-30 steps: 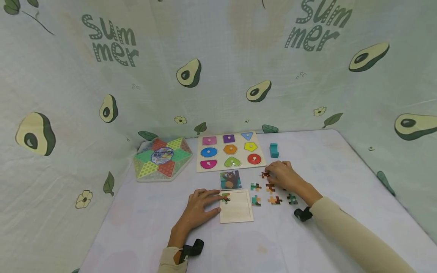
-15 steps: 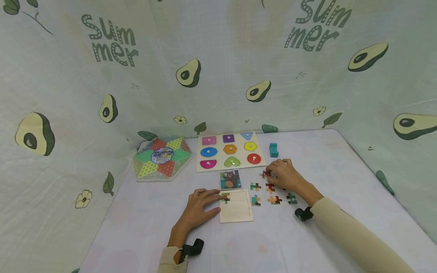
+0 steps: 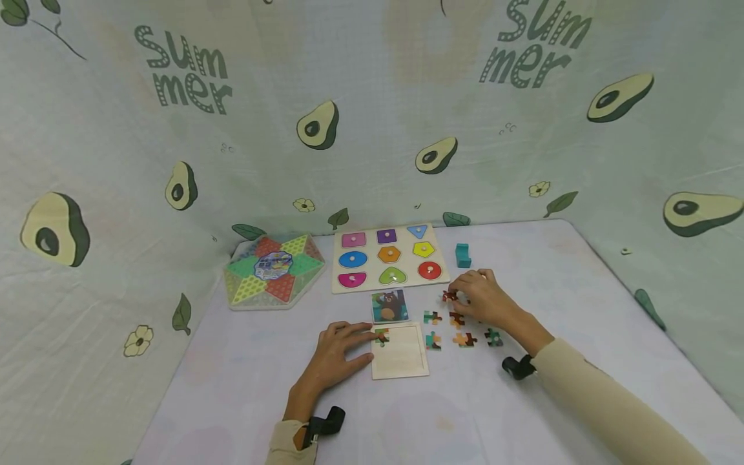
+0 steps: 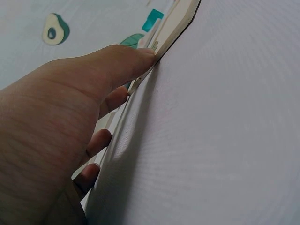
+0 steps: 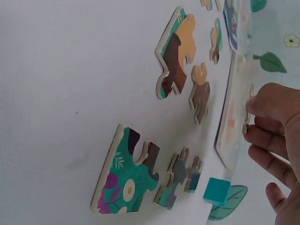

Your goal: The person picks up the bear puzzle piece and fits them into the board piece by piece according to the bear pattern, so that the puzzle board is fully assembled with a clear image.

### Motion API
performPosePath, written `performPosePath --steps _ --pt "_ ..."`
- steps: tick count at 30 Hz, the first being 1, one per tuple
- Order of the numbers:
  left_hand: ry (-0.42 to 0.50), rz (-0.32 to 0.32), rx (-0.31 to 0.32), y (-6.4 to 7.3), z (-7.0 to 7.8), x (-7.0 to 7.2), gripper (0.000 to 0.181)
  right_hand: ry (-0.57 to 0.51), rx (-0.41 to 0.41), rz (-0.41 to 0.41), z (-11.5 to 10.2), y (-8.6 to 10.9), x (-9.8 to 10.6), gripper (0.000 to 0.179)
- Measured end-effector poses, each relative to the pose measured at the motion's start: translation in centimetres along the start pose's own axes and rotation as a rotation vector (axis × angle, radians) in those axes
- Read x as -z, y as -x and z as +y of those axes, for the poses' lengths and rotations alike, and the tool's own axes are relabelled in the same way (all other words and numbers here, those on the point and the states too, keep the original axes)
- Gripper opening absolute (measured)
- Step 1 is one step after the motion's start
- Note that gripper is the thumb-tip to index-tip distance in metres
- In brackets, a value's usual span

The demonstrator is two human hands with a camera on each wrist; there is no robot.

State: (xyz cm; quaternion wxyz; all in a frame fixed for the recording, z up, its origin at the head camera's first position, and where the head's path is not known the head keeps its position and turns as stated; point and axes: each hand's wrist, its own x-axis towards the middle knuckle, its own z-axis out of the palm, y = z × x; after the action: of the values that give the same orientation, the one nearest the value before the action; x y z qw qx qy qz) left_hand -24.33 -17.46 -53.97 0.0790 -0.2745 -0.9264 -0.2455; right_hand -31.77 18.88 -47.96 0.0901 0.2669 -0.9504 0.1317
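My left hand (image 3: 337,355) rests at the left edge of a shallow wooden puzzle tray (image 3: 407,365), its fingers loosely spread. The index fingertip touches a jigsaw piece (image 3: 381,336) lying in the tray's upper left corner. In the left wrist view, the thumb lies against the tray's edge (image 4: 176,33). To the right, my right hand (image 3: 482,299) pinches a brown jigsaw piece (image 5: 248,112) between thumb and fingertips, held up off the table in the right wrist view. Several loose jigsaw pieces (image 3: 465,340) lie beneath and beside that hand; its palm hides some.
A bear picture card (image 3: 390,305) lies just above the tray. Behind it are a board of coloured knobbed shapes (image 3: 378,284) and a hexagonal star-pattern game board (image 3: 276,266). A teal block (image 3: 462,256) stands beyond the right hand.
The right hand's fingers shift slightly around the brown piece, whose tilt changes a little. The left hand stays on the tray. The head view drifts slightly.
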Motion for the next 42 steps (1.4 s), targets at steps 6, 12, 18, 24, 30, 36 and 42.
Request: performPosePath --steps 6,12,18,24,30,36,42 --pt "0.016 -0.018 0.014 0.0 0.1 0.2 0.04 0.006 0.031 0.029 -0.6 0.1 0.3 0.024" --pt "0.021 -0.026 0.017 0.0 0.1 0.4 0.04 0.004 0.057 0.038 -1.4 0.2 0.6 0.024" --pt "0.018 -0.027 0.02 0.1 0.0 0.2 0.04 -0.013 0.079 0.047 -2.0 0.6 0.8 0.023" --pt "0.033 -0.03 0.022 0.1 -0.2 0.0 0.04 -0.015 0.126 0.066 -2.5 1.0 0.7 0.02" --pt "0.04 -0.027 0.022 0.1 -0.2 0.0 0.039 -0.013 0.15 0.06 -2.8 1.2 0.7 0.02" --pt "0.034 -0.014 0.007 0.2 -0.2 0.0 0.038 -0.018 0.174 0.082 -3.2 1.3 0.6 0.021" --pt "0.022 -0.019 0.006 0.0 -0.2 0.1 0.039 -0.051 0.186 0.08 -4.0 1.4 0.6 0.02"
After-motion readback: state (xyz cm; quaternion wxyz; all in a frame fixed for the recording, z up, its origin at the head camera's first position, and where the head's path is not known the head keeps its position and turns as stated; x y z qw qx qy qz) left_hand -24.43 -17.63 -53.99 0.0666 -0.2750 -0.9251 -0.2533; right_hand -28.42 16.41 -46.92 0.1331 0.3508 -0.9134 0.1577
